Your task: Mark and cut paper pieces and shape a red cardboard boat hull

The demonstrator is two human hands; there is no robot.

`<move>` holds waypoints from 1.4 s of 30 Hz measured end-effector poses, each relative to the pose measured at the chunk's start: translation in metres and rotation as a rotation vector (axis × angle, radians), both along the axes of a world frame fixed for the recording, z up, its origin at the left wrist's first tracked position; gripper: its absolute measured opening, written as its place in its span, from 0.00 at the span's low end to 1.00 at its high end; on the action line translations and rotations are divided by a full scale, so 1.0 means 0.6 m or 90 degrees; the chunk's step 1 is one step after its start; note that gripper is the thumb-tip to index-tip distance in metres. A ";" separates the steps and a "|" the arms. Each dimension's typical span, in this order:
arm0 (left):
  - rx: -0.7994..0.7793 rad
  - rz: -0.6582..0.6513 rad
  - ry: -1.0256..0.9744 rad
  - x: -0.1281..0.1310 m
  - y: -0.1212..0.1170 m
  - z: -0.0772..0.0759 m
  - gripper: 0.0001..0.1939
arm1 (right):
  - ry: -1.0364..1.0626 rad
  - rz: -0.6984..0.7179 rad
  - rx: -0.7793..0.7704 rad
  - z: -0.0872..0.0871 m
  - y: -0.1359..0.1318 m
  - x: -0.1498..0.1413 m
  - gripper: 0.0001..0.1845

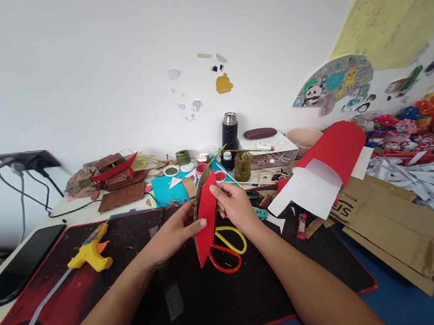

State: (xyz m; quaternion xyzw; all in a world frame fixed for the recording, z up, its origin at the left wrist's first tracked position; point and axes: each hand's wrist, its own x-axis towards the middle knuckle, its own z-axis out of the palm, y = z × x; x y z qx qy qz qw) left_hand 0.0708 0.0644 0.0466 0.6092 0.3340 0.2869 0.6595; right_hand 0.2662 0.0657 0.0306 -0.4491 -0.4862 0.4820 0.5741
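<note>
Both my hands hold a leaf-shaped piece of red corrugated card [207, 217] with a brown cardboard backing, upright above the black desk mat [146, 292]. My left hand [176, 233] grips its left edge with thumb on the red face. My right hand [235, 206] pinches its right edge near the top. Scissors [227, 245] with one red and one yellow handle lie on the mat just under the card.
A yellow glue gun [89, 253] lies at the left on the mat, a dark phone [20, 266] further left. A rolled red sheet [328, 167], brown cardboard [399, 229], a red lighter [301, 226], a black flask [229, 132] and craft clutter fill the back and right.
</note>
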 end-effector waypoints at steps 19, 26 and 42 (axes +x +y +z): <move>-0.072 0.011 0.005 0.003 -0.002 -0.009 0.40 | -0.041 -0.010 0.022 0.010 -0.008 -0.001 0.27; -0.068 0.062 -0.013 0.006 -0.001 -0.026 0.40 | -0.012 -0.061 0.059 0.006 -0.005 0.000 0.21; -0.074 -0.025 0.021 -0.003 -0.006 -0.023 0.39 | -0.003 -0.007 0.005 0.004 0.002 0.008 0.27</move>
